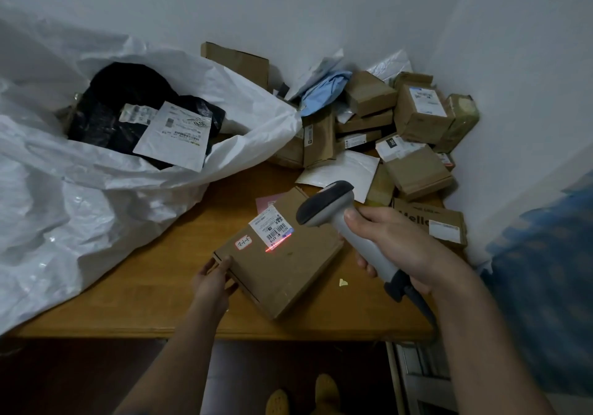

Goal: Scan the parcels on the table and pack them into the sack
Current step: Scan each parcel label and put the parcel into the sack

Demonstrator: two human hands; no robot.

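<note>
A flat brown cardboard parcel (pixel 282 260) lies on the wooden table (pixel 154 286) near its front edge. My left hand (pixel 213 283) grips the parcel's near left corner. My right hand (pixel 394 247) holds a grey handheld scanner (pixel 324 206) by its handle, head pointed at the parcel. A red scan line falls just below the white barcode label (pixel 271 225). The big white sack (pixel 96 183) lies open at the left, with black-wrapped parcels (pixel 128 106) and a white labelled mailer (pixel 175 135) inside.
A heap of brown boxes (pixel 417 112), white mailers (pixel 343 170) and a blue bag (pixel 327 88) fills the table's far right corner against the wall. A "Hello" box (pixel 430 222) sits right of the scanner. A small yellow scrap (pixel 342 282) lies on the table.
</note>
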